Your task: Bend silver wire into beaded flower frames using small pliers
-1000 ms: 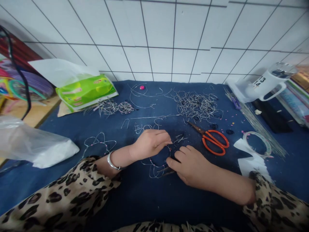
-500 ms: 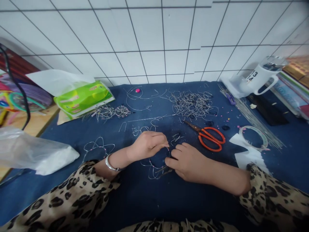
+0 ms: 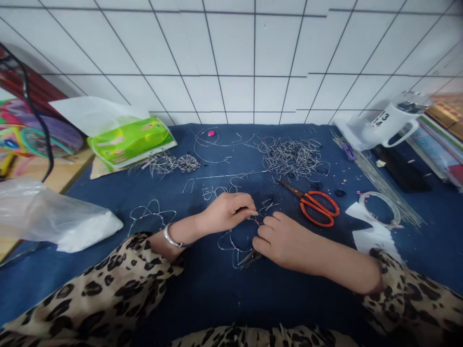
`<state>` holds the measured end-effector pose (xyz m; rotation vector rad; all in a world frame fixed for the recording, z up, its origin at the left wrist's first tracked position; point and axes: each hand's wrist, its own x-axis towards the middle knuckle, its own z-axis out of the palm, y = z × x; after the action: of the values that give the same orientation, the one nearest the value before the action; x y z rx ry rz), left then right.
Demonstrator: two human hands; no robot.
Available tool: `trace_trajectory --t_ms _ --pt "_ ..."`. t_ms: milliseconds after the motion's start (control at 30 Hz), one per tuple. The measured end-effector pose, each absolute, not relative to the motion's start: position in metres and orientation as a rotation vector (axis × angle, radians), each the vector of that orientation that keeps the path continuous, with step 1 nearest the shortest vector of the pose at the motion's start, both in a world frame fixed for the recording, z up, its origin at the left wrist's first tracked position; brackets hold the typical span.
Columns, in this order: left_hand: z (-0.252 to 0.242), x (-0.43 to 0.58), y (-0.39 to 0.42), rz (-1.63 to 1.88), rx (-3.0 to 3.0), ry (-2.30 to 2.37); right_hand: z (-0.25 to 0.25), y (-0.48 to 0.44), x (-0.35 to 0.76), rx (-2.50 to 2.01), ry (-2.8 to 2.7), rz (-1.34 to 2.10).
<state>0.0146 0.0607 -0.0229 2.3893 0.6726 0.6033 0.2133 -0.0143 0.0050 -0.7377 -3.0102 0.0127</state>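
Note:
A wire ring with small pink beads and looped wire petals (image 3: 237,249) is held between my hands, just above the blue cloth. My left hand (image 3: 229,212), a silver bangle on its wrist, pinches the top of the ring with thumb and forefinger. At the ring's right side, my right hand (image 3: 280,240) is closed, its fingers curled against the wire and hiding part of it. A thin dark pointed object (image 3: 250,259) pokes out below the right fingers; its kind is unclear. Another wire flower shape (image 3: 146,216) lies left of my left wrist.
Orange-handled scissors (image 3: 318,208) lie to the right, below a tangle of wire pieces (image 3: 292,156). Further right are a tape roll (image 3: 394,212), straight wires (image 3: 383,180) and a white mug (image 3: 392,123). A green tissue pack (image 3: 133,142) and a plastic bag (image 3: 43,212) are at left.
The camera view has shifted slightly, so the scene sits a little further right. Both hands stay at the ring; my left fingertips are slightly higher.

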Motion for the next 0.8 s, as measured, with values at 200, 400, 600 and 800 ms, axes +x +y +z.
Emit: trace_trajectory --t_ms 200,400,600,800 --pt "-0.022 0.016 0.061 0.631 2.333 0.717 0.018 -0.016 0.198 -0.556 -3.101 -0.218" --pt "-0.019 0.016 0.06 0.658 2.358 0.729 0.013 -0.014 0.197 -0.452 -3.1 -0.343" --pt "-0.021 0.015 0.061 0.708 2.416 0.723 0.002 -0.016 0.205 -0.435 -3.046 -0.457" --pt "-0.022 0.015 0.061 0.714 2.448 0.709 0.0 -0.016 0.209 -0.405 -2.968 -0.524"
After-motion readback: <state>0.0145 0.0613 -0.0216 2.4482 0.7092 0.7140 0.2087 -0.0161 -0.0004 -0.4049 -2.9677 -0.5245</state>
